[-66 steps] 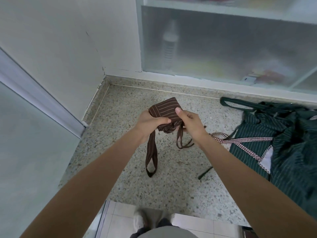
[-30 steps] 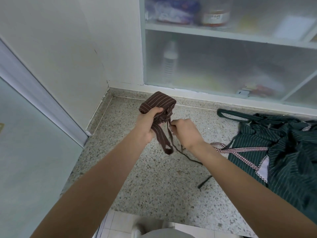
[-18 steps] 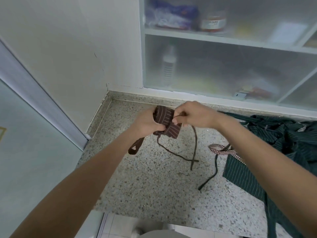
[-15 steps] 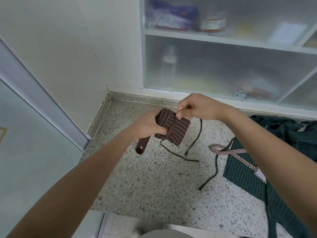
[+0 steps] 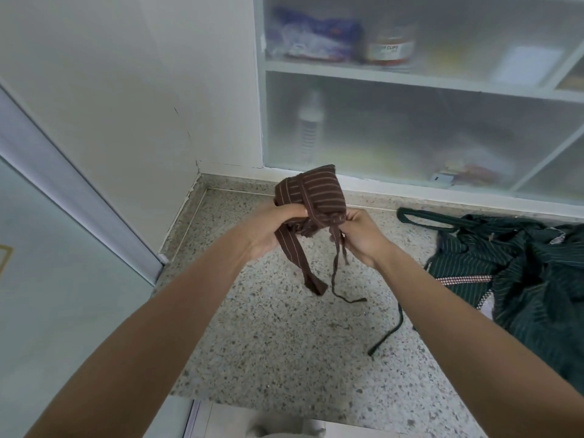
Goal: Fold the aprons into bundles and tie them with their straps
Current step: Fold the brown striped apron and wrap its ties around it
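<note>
A brown striped apron [image 5: 311, 192] is folded into a small bundle and held up above the speckled stone counter [image 5: 284, 336]. My left hand [image 5: 271, 230] grips the bundle's lower left side, with the wide brown strap [image 5: 297, 257] hanging from under it. My right hand [image 5: 360, 237] pinches the thin brown tie [image 5: 337, 263] at the bundle's lower right; the tie's end trails onto the counter. One strap runs up over the bundle's front.
A heap of dark green striped aprons [image 5: 518, 267] lies on the counter at right, with a checkered strap [image 5: 464, 279] and a dark tie [image 5: 388, 333] trailing toward the middle. A frosted-glass cabinet [image 5: 410, 128] stands behind. A white wall closes the left.
My right hand has come down from above the bundle to its lower right, pulling the thin tie. The bundle has turned upright and risen, and the wide strap now hangs straight down.
</note>
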The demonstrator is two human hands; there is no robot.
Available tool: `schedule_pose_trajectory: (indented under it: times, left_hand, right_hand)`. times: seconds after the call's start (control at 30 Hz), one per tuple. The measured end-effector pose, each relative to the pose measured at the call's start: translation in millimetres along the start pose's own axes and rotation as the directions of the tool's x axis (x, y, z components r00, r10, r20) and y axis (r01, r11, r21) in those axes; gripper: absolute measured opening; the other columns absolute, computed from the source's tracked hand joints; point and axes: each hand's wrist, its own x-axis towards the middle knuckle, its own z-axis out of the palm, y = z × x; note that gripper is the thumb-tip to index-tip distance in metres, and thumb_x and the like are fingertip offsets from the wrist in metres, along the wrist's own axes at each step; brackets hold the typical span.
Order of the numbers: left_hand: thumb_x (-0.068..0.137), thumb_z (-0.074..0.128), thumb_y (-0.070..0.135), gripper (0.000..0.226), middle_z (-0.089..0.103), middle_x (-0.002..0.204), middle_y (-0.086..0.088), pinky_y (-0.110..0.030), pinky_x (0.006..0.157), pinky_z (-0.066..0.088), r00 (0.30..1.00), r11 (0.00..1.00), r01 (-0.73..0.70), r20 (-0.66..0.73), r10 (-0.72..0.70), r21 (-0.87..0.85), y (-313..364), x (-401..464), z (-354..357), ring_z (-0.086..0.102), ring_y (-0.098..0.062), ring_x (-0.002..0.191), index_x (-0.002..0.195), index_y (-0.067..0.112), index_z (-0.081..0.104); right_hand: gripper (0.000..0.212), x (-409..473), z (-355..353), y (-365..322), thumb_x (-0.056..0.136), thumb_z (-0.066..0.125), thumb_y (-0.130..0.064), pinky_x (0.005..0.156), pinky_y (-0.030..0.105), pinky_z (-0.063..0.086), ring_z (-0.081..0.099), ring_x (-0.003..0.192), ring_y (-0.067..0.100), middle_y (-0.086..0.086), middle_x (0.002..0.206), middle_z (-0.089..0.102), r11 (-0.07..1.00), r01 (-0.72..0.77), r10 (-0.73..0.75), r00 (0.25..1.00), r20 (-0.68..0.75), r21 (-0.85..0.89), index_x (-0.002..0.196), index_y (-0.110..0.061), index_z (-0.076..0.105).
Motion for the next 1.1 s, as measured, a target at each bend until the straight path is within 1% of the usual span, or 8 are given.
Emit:
schedule_pose_trajectory:
  times: [0.13, 0.3, 0.4, 0.6, 0.77, 0.9, 1.03, 1.1]
  left_hand:
    - [0.081, 0.065, 0.002, 0.03, 0.069, 0.104, -0.013, -0.034, 0.077, 0.056, 0.998, 0.999, 0.05, -0.046, -0.051, -0.016, 0, 5, -3, 0.066, -0.022, 0.093, 0.111, 0.007, 0.063]
    - [0.084, 0.061, 0.001, 0.018, 0.07, 0.088, -0.006, -0.024, 0.065, 0.055, 0.991, 0.989, 0.058, -0.114, -0.073, -0.135, 2, 5, -5, 0.067, -0.014, 0.078, 0.099, 0.011, 0.064]
    - [0.085, 0.059, 0.003, 0.015, 0.069, 0.086, -0.006, -0.021, 0.058, 0.054, 0.988, 0.977, 0.05, -0.132, -0.079, -0.206, 3, 5, -11, 0.067, -0.012, 0.07, 0.098, 0.009, 0.063]
    - [0.087, 0.057, 0.005, 0.019, 0.068, 0.094, -0.005, -0.024, 0.064, 0.054, 0.995, 0.978, 0.029, -0.086, -0.048, -0.208, 0, 5, -18, 0.065, -0.014, 0.082, 0.105, 0.009, 0.062]
    - [0.08, 0.062, -0.001, 0.028, 0.068, 0.098, -0.009, -0.032, 0.081, 0.053, 0.996, 0.967, 0.046, 0.067, -0.065, 0.249, 3, -5, -17, 0.065, -0.02, 0.092, 0.105, 0.011, 0.06]
    - [0.076, 0.069, 0.002, 0.03, 0.069, 0.094, -0.005, -0.027, 0.08, 0.052, 0.98, 0.777, 0.03, 0.134, -0.146, 0.629, 9, -11, -2, 0.067, -0.016, 0.088, 0.102, 0.015, 0.06]
    - [0.073, 0.071, 0.003, 0.03, 0.069, 0.093, -0.005, -0.024, 0.073, 0.055, 0.994, 0.691, 0.022, 0.058, -0.092, 0.723, 7, -8, 10, 0.067, -0.017, 0.085, 0.099, 0.016, 0.061]
    - [0.072, 0.072, 0.004, 0.026, 0.068, 0.086, -0.003, -0.023, 0.067, 0.053, 0.999, 0.638, 0.024, 0.003, -0.042, 0.769, 4, -6, 11, 0.066, -0.017, 0.079, 0.088, 0.02, 0.06]
  right_hand:
    - [0.032, 1, 1, 7, 0.089, 0.055, 0.004, 0.053, 0.019, 0.038, 0.049, 0.046, 0.005, -0.007, 0.052, 0.062, 0.998, 0.011, -0.012, 1.0, -0.024, -0.057, 0.067, -0.014, 0.068]
    - [0.024, 2, 3, 11, 0.088, 0.062, -0.006, 0.092, 0.032, 0.048, 0.061, 0.08, 0.03, 0.007, 0.091, 0.073, 0.985, 0.032, -0.045, 0.996, -0.075, -0.168, 0.081, -0.025, 0.075]
    - [0.021, -2, 1, 12, 0.093, 0.055, -0.01, 0.092, 0.027, 0.042, 0.06, 0.086, 0.011, 0.009, 0.091, 0.07, 0.991, 0.04, -0.05, 0.996, -0.076, -0.126, 0.086, -0.022, 0.07]
    - [0.007, -3, -3, 14, 0.092, 0.057, -0.012, 0.089, 0.021, 0.048, 0.061, 0.084, 0.014, 0.009, 0.088, 0.063, 0.988, 0.03, -0.01, 0.991, 0.132, -0.153, 0.086, -0.014, 0.061]
    - [0.009, 4, -18, -7, 0.091, 0.055, -0.01, 0.079, 0.015, 0.051, 0.063, 0.081, 0.018, 0.006, 0.081, 0.063, 0.898, -0.039, 0.176, 0.944, 0.277, -0.438, 0.083, -0.009, 0.06]
    - [0.023, 16, -21, -34, 0.085, 0.062, 0.0, 0.075, 0.027, 0.052, 0.059, 0.069, 0.015, 0.003, 0.069, 0.062, 0.718, -0.007, 0.267, 0.926, 0.266, -0.696, 0.068, -0.015, 0.062]
    - [0.019, 25, -12, -56, 0.085, 0.06, 0.0, 0.046, 0.019, 0.039, 0.047, 0.055, 0.015, 0.007, 0.065, 0.058, 0.639, -0.018, 0.245, 0.952, 0.182, -0.769, 0.072, -0.013, 0.065]
    - [0.008, 25, -11, -65, 0.083, 0.067, -0.003, 0.038, 0.016, 0.033, 0.041, 0.045, 0.011, 0.006, 0.056, 0.056, 0.705, -0.091, 0.214, 0.973, 0.089, -0.703, 0.075, -0.006, 0.067]
